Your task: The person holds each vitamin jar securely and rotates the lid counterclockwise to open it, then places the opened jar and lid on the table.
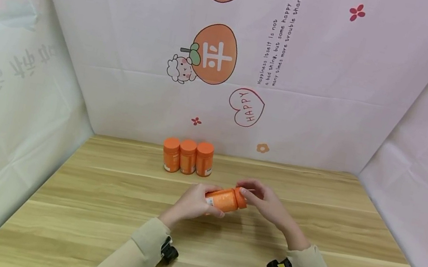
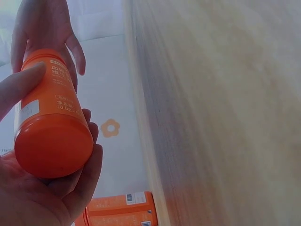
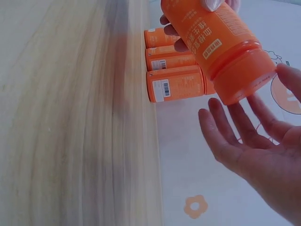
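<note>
An orange plastic bottle (image 1: 223, 200) with a screw cap (image 3: 244, 75) is held tilted over the table, cap end toward my right hand. My left hand (image 1: 197, 201) grips its body, thumb on one side and fingers curled round the other, as the left wrist view shows with the bottle's base (image 2: 54, 146) facing the camera. My right hand (image 1: 268, 203) is at the cap; in the right wrist view its fingers (image 3: 221, 136) are spread and loosely bent, with the thumb tip right at the cap's edge. White print and a pale label show on the bottle.
Three similar orange bottles (image 1: 187, 157) stand upright side by side at the back of the wooden table (image 1: 104, 219), left of centre. Behind them rises a white printed cloth (image 1: 129, 104), with more white cloth at both sides.
</note>
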Available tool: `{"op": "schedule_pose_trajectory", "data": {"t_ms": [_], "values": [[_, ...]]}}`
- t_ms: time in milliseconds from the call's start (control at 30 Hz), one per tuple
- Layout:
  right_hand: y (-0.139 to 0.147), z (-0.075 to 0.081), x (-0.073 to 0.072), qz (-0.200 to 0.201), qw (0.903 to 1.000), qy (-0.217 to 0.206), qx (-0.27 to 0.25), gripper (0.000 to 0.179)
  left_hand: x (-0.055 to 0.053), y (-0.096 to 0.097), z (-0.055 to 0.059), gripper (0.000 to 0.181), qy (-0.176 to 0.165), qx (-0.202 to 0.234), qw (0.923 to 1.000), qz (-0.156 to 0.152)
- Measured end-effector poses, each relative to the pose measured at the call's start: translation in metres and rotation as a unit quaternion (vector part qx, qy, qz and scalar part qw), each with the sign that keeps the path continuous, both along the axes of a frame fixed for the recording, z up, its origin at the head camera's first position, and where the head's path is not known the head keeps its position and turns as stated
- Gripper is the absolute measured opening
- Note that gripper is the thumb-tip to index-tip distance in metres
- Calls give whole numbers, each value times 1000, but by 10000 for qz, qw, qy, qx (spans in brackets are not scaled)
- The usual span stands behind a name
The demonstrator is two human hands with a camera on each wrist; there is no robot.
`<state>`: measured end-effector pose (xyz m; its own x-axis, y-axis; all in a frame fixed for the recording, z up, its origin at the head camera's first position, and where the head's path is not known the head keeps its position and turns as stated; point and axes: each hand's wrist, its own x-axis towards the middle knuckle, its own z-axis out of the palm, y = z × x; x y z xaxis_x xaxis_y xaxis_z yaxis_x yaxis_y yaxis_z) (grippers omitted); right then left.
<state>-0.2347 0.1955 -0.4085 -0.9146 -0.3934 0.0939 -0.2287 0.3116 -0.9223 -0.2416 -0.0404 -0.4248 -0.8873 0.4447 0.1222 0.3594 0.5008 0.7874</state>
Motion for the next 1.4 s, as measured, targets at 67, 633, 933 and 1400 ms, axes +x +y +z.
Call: {"op": "schedule_pose_trajectory", "data": {"t_ms": [67,633,933,1400], "values": [[-1,-1,-1,-7,10000,-95,7,43,0,0,0,60,7,6,10000,-9],[-4,-3,-1,-137,9956,-812,438,54,-2,1,0,62,152,-189,9997,-3],[-3,-5,-1,-239,9938,-971,487,56,-1,1,-1,60,184,-154,9997,-15],[0,-2,1,-9,9955,-871,379,54,0,1,0,60,103,-152,9998,-19]]}}
